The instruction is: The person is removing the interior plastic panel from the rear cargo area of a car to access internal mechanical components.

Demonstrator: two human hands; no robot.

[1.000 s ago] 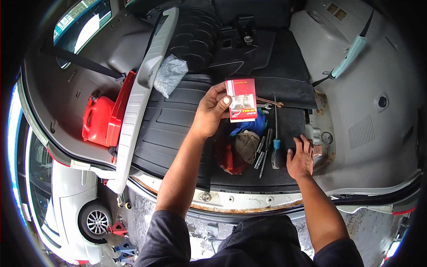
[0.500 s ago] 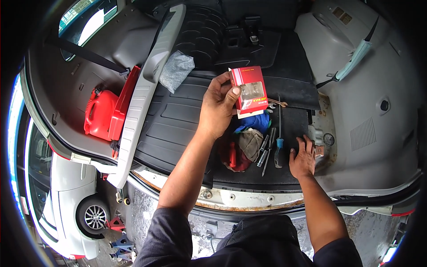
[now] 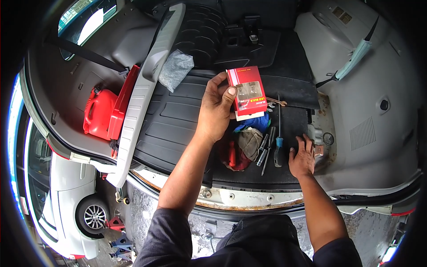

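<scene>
My left hand (image 3: 215,107) grips a red cardboard box (image 3: 244,91) by its left side, thumb on the front; a clear window shows small bulbs inside. My right hand (image 3: 302,155) rests with fingers spread on the cargo floor beside a metal bracket (image 3: 319,151). Below the box lie a blue cloth (image 3: 258,122), a khaki cloth (image 3: 249,142), a red cloth (image 3: 240,160), several metal tools (image 3: 265,149), a long screwdriver (image 3: 279,151) and wrenches (image 3: 278,102).
Around me is an open cargo bay (image 3: 356,164) with a ridged black mat (image 3: 164,120), a pale panel (image 3: 144,93), a grey plastic bag (image 3: 175,69) and a red fuel can (image 3: 98,113). A white car (image 3: 62,200) and jack stands (image 3: 118,224) are at lower left.
Since a second ago my left hand has raised the box a little deeper over the bay and tilted it. My right hand stays put. The view has shifted slightly.
</scene>
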